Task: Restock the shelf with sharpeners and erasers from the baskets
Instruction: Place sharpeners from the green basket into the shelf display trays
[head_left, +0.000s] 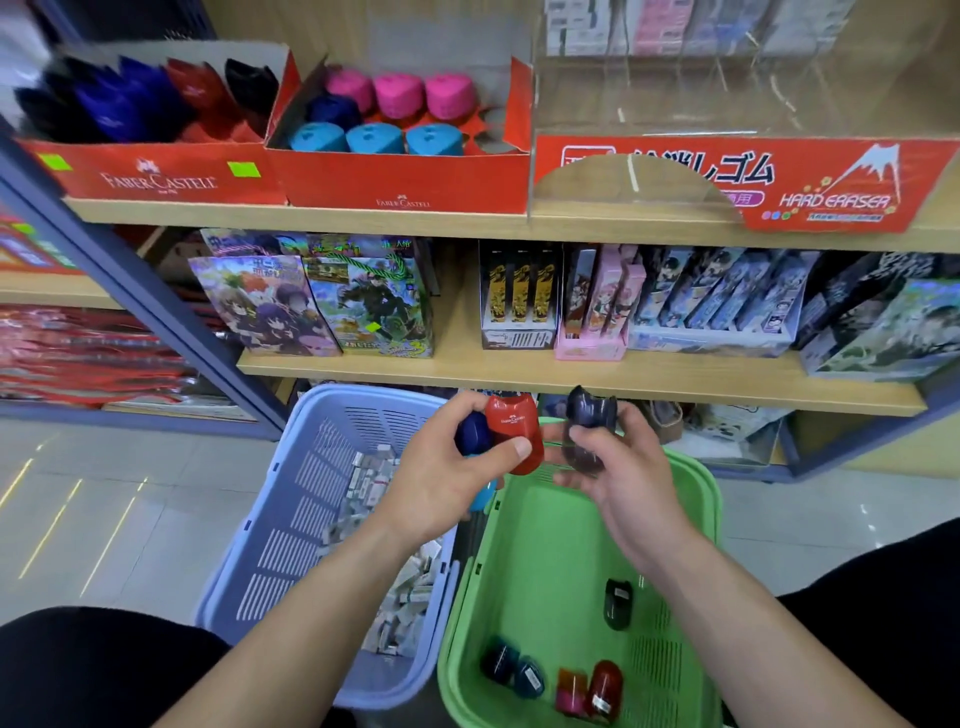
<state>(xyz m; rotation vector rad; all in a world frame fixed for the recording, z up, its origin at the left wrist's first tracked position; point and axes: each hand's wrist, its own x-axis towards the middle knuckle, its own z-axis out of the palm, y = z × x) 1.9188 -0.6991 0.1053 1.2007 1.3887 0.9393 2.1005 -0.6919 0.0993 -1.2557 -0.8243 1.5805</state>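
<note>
My left hand (441, 483) gripped a red sharpener (511, 431) and a dark blue sharpener (474, 434) together, thumb pressed on the red one. My right hand (618, 478) curled round a black sharpener (589, 431) just beside them. Both hands hung above the far rim of the green basket (711, 499), where loose sharpeners (602, 686) lay toward its near edge. The lilac basket (291, 499) beside it held erasers (363, 483). On the top shelf (363, 213), red display boxes (400, 182) at the left end held sharpeners.
</note>
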